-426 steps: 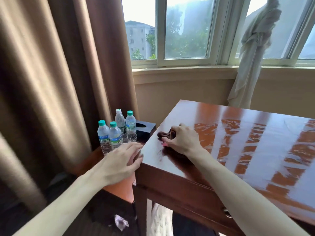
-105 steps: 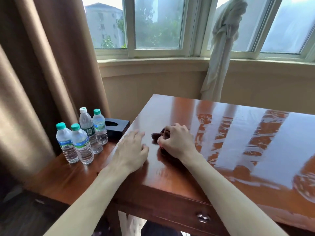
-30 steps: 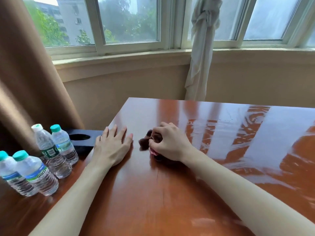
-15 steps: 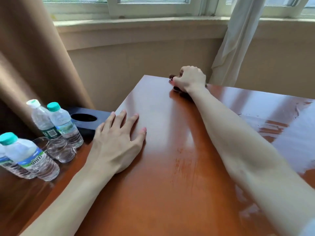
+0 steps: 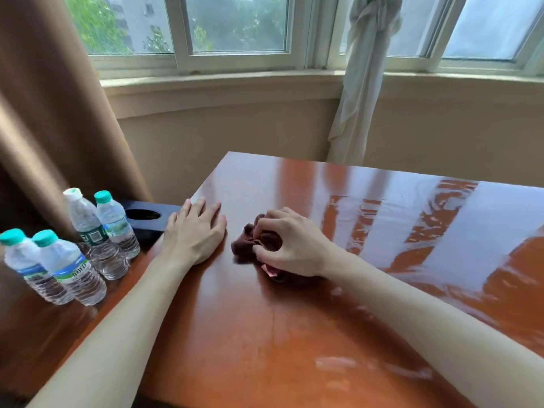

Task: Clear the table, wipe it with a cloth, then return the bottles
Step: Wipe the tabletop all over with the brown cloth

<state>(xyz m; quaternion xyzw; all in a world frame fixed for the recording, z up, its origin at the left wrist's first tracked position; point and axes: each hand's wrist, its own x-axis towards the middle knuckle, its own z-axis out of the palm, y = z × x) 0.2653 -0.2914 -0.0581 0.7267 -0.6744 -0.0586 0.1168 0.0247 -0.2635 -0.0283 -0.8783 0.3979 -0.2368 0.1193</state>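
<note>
A person's right hand [image 5: 290, 245] grips a crumpled dark brown cloth [image 5: 253, 244] against the glossy wooden table [image 5: 294, 334], near its left edge, while the left hand [image 5: 192, 234] rests flat beside it, fingers straight and spread. Left of the table, four water bottles [image 5: 85, 245] stand clustered on a lower wooden surface [image 5: 38, 334], just beside a black tissue box [image 5: 147, 219].

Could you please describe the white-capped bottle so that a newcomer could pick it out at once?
Left of the glossy wooden table is a lower side surface with four water bottles beside a dark tissue box. The white-capped bottle stands in the back pair; the other three have teal caps.
</note>
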